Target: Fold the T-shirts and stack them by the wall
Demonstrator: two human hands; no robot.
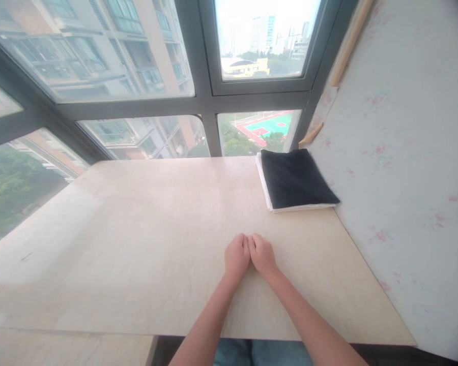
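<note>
My left hand [237,255] rests on the light wooden tabletop [156,244], curled into a fist. Beside it, my right hand [262,252] is closed the same way, and the two fists touch along their thumb sides. Nothing shows in either hand, and the fingertips are tucked out of sight. Nearest to them, toward the back right, lies a folded black cloth [295,178] on top of a folded white cloth [305,208], whose edge shows along the left and front.
Dark-framed windows [137,109] run along the back and left of the table. A flower-patterned wall [397,168] borders the right side. The table's front edge [267,339] lies under my forearms, with a seam at lower left.
</note>
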